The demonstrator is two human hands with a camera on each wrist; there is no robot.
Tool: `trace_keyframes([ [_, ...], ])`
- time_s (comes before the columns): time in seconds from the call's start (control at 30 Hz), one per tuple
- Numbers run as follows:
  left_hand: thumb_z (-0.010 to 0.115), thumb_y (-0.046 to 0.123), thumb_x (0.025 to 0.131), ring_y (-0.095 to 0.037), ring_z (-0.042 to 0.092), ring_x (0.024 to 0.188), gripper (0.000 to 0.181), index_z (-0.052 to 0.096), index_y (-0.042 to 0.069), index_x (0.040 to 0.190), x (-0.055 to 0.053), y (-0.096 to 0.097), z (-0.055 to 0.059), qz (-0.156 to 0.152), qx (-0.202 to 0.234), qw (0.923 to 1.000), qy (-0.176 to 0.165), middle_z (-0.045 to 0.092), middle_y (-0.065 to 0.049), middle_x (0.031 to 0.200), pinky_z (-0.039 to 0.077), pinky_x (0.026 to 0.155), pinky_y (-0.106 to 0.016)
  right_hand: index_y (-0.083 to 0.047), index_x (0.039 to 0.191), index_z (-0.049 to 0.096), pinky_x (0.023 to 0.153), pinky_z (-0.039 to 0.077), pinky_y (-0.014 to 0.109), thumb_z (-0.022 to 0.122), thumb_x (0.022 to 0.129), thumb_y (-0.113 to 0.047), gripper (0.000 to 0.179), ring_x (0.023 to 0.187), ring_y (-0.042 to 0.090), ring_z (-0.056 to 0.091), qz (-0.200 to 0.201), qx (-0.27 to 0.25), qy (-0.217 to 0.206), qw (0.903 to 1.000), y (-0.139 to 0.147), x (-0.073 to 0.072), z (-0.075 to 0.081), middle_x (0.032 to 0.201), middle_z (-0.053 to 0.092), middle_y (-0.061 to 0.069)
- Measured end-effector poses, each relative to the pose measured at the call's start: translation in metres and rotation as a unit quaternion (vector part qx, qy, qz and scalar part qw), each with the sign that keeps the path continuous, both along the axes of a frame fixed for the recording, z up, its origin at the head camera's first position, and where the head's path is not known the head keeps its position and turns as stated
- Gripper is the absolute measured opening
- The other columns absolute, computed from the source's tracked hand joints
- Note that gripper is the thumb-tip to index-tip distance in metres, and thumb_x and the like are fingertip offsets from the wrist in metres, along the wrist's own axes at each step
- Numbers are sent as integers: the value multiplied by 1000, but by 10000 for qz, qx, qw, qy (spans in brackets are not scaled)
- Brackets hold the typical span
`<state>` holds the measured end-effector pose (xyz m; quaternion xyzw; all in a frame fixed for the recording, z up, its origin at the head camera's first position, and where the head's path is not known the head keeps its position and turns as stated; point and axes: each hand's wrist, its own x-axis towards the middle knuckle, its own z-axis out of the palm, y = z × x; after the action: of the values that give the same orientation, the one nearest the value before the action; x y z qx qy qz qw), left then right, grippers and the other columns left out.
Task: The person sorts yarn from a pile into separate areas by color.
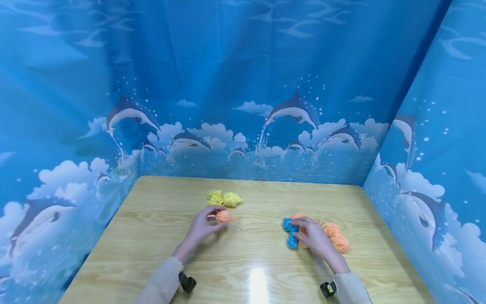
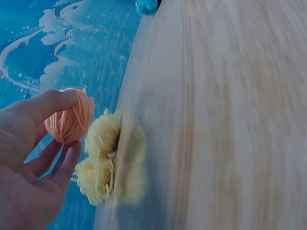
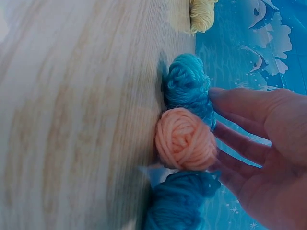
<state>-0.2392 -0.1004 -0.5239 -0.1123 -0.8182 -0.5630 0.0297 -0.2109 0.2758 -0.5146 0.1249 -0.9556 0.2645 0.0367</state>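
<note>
In the head view my left hand (image 1: 203, 226) holds a peach yarn ball (image 1: 222, 216) just in front of two yellow yarn balls (image 1: 232, 199). The left wrist view shows the thumb and fingertips pinching this ball (image 2: 72, 117). On the right, my right hand (image 1: 317, 238) is over a cluster of blue yarn balls (image 1: 292, 241) and peach ones, partly hiding them. In the right wrist view its fingers are spread loosely beside a blue ball (image 3: 184, 81) and a peach ball (image 3: 184, 139); whether they touch is hard to tell.
Two more peach yarn balls (image 1: 340, 243) lie right of the right hand. The wooden table (image 1: 171, 270) meets a blue dolphin-print curtain (image 1: 243, 84) at the back and sides. A black device (image 1: 187, 282) sits at the left wrist, another (image 1: 328, 289) at the right.
</note>
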Motion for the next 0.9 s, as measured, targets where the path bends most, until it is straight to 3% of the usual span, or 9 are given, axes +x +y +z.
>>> trace_keyframes([
  [0.17,86,2,78,-25,65,109,47,69,7,122,4,-13,-3,144,-26,9999,-88,70,-6,117,58,95,-37,-11,125,72,76,55,37,78,89,-10,37,98,23,65,20,6,-31,10000,0,0,1,127,66,11],
  [0.5,87,6,79,-28,67,107,45,69,6,120,13,-35,-12,302,-293,9991,95,70,-9,117,59,92,-35,-11,125,72,63,45,25,77,90,-11,35,78,9,54,117,-80,-33,9999,3,-2,1,122,66,8],
  [0.6,86,6,79,-28,67,107,45,69,5,120,17,-40,-15,350,-380,9987,45,70,-10,118,59,92,-36,-10,124,72,65,50,27,75,92,-10,33,81,11,58,149,-134,-32,9998,4,-3,2,119,66,7],
  [0.73,86,5,80,-28,68,106,44,69,5,121,22,-45,-19,351,-436,9984,-30,70,-10,118,60,91,-35,-8,121,72,78,60,39,74,92,-8,29,96,24,67,204,-269,122,9994,6,-5,5,119,67,10],
  [0.9,85,5,80,-25,69,105,43,70,8,120,25,-49,-23,378,-468,9981,-160,70,-8,118,60,89,-31,-6,121,71,87,59,49,72,94,-8,27,103,34,67,110,-376,308,9988,9,-11,10,122,67,17],
])
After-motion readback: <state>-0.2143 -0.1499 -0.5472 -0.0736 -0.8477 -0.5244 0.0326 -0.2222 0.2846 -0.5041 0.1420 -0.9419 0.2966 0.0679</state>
